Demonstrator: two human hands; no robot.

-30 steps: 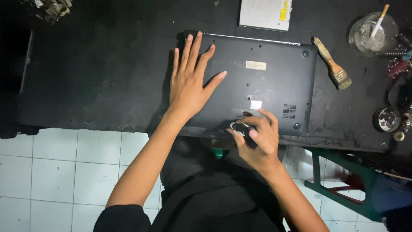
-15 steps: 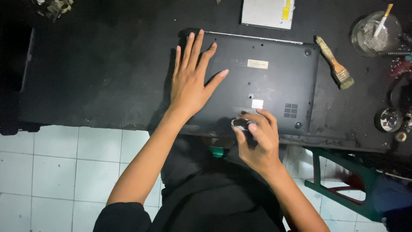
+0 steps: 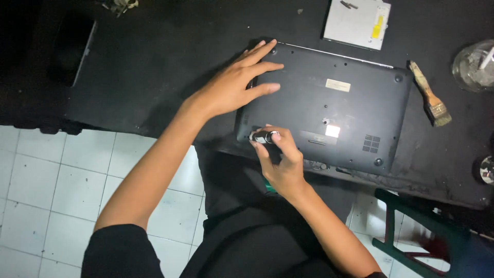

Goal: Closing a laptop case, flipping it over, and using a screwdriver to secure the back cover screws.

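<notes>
Head view shows a black laptop (image 3: 329,110) lying bottom-up on a dark surface (image 3: 154,62), close to the near edge. The left hand (image 3: 234,85) lies flat and open on the laptop's left end, fingers spread. The right hand (image 3: 280,159) is closed around a small black and silver tool (image 3: 261,137), which touches the laptop near its front left corner. A paintbrush (image 3: 431,96) lies just past the laptop's right edge. A flat grey drive (image 3: 357,20) sits behind the laptop. Left of the laptop, the surface has lots of room.
</notes>
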